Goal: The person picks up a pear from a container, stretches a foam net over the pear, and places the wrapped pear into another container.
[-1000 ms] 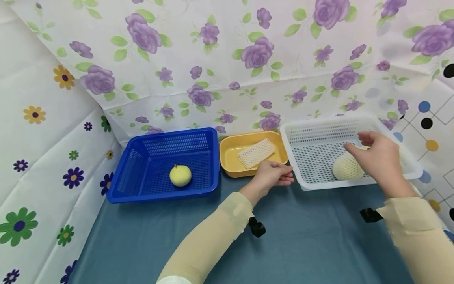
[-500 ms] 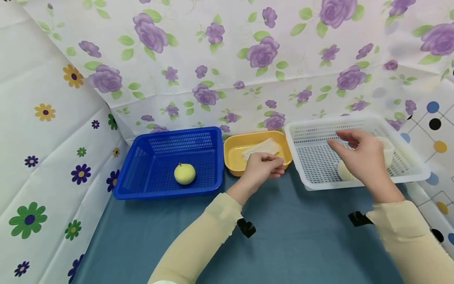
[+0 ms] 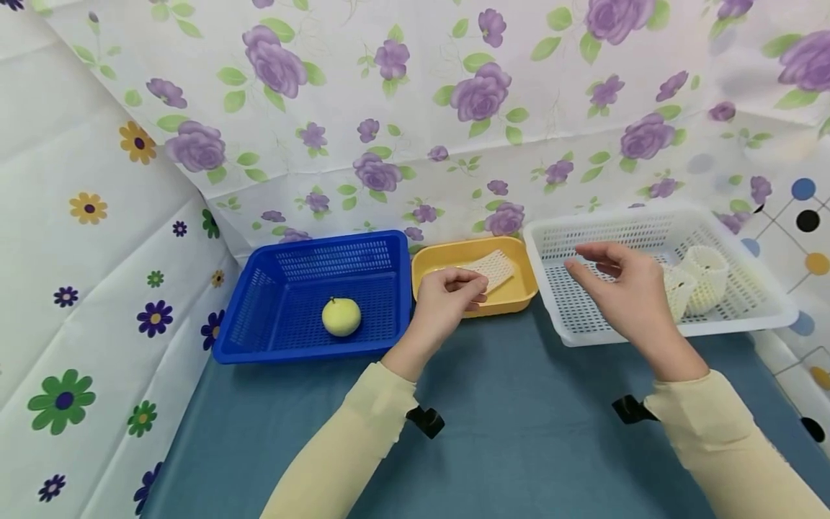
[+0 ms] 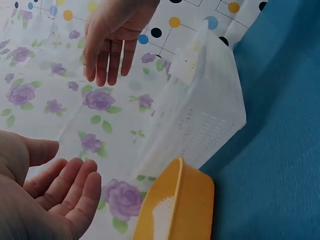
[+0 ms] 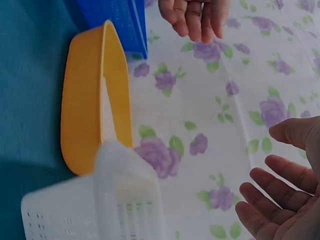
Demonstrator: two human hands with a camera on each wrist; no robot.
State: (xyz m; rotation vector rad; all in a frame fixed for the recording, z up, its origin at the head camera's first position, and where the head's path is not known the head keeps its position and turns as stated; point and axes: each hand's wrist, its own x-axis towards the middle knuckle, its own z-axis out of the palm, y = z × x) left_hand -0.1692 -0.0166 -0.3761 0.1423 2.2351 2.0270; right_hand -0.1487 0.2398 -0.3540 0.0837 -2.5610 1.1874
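Observation:
My left hand (image 3: pixel 447 299) hovers at the front left of the yellow tray (image 3: pixel 509 306), fingers loosely bent around nothing. Inside that tray lies a flat white foam net sleeve (image 3: pixel 496 269), partly hidden by the hand in the head view. Over the white basket (image 3: pixel 720 328) is my right hand (image 3: pixel 625 295), its thumb and relaxed fingers apart, holding nothing. Two pieces in foam nets, a nearer one (image 3: pixel 678 290) and a farther one (image 3: pixel 707 281), sit in the basket's right part; the hand covers some of the nearer one. Both wrist views show bare palms, with the left hand (image 4: pixel 50 195) lightly curled.
A blue basket (image 3: pixel 305 356) at the left holds one yellow-green pear (image 3: pixel 341 317). The three containers stand in a row against a flowered cloth backdrop (image 3: pixel 415 94). Blue-green cloth (image 3: pixel 519 432) covers the table in front of them.
Both hands have moved left: the left from the gap beside the white basket to the yellow tray's front, the right away from the foam-netted pieces. The view has shifted slightly.

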